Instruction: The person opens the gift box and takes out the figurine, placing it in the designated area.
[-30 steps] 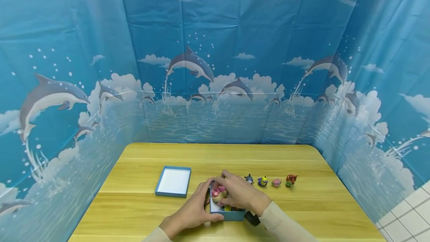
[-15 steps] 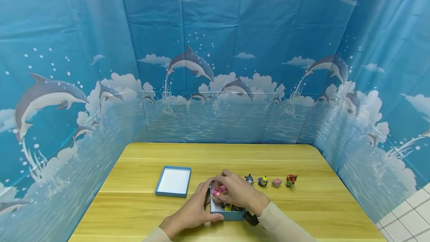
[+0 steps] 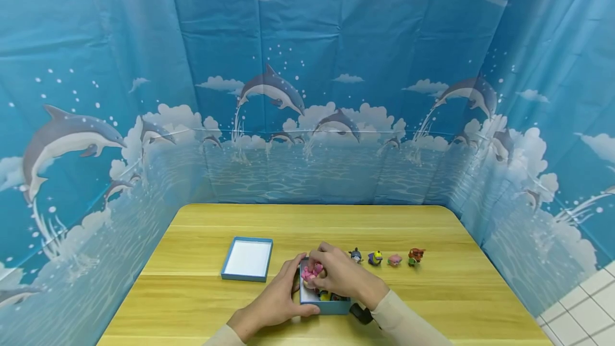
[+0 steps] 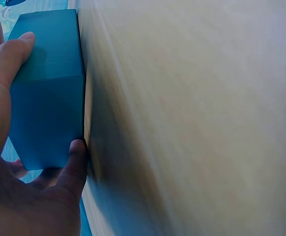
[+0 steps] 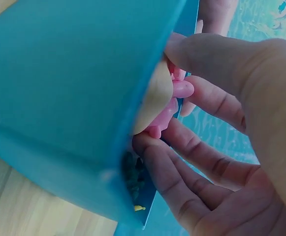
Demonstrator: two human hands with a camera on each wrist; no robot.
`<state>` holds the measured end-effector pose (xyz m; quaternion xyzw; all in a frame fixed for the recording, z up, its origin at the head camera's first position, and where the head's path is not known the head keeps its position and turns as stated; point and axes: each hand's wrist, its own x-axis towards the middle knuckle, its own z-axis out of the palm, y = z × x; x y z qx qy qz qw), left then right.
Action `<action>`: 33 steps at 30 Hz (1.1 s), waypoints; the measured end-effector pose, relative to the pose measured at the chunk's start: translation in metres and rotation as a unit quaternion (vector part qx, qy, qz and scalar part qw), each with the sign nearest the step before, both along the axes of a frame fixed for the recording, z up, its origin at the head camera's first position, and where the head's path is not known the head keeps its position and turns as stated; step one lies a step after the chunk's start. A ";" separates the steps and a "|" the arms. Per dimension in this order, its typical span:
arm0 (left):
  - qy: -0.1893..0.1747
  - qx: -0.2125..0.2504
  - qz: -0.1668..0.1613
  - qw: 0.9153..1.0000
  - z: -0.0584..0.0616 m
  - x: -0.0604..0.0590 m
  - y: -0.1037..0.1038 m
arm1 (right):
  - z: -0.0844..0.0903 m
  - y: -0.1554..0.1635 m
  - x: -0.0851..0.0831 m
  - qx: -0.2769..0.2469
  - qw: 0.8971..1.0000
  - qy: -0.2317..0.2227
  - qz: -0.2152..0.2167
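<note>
A blue box (image 3: 331, 307) with a white inside sits near the table's front, its top open. My left hand (image 3: 281, 297) steadies it by the left side; the left wrist view has the thumb on one face and fingertips around a lower corner. Inside the box, my right hand (image 3: 343, 274) pinches a pink toy figure (image 3: 311, 272) with a rounded beige part. In the right wrist view, thumb and fingers surround this figure (image 5: 168, 113), partly hidden behind the box wall. Other small toys, one of them yellow (image 3: 325, 296), lie in the box below the right hand.
A shallow blue lid (image 3: 246, 259), white inside, lies left of the box. To the right stand a grey figure (image 3: 355, 255), a yellow-and-purple one (image 3: 375, 258), a pink one (image 3: 394, 260) and a red-brown one (image 3: 416, 256) in a row. A dolphin-print curtain (image 3: 298, 175) surrounds the table.
The pink figure has turned in my right hand and dropped a little deeper among the fingers, so less of its beige part shows. My left hand has stayed on the box.
</note>
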<state>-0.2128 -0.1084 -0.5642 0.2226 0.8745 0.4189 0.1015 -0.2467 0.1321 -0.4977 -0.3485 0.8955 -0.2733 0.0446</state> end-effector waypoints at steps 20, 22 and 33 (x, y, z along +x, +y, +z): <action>0.008 0.009 -0.004 1.000 0.002 0.002 -0.001 | 0.000 0.004 0.003 -0.009 1.000 0.026 0.011; 0.006 0.011 -0.004 1.000 0.003 0.002 -0.001 | 0.000 0.005 0.004 -0.011 1.000 0.027 0.012; 0.004 0.009 -0.003 1.000 0.003 0.002 -0.001 | 0.002 0.007 0.004 -0.030 0.999 0.033 0.021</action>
